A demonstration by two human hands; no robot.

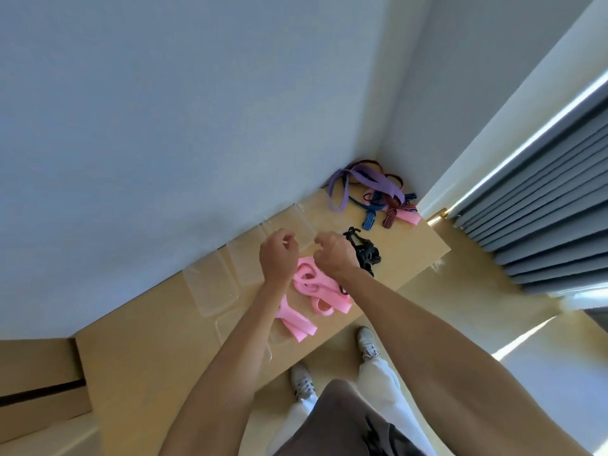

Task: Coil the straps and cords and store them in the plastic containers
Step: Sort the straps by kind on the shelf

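Partly hidden, pink strap (307, 284) lies beneath both curled hands.

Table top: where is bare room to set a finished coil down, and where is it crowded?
Bare patches on the table: the near-left end, and between the black cord and the corner strap pile. Crowded: the clear containers along the wall and the pink strap under both hands.

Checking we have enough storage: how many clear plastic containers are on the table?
3 that I can make out: one near the wall, one left of the hands, one at the front edge. Others may be hidden.
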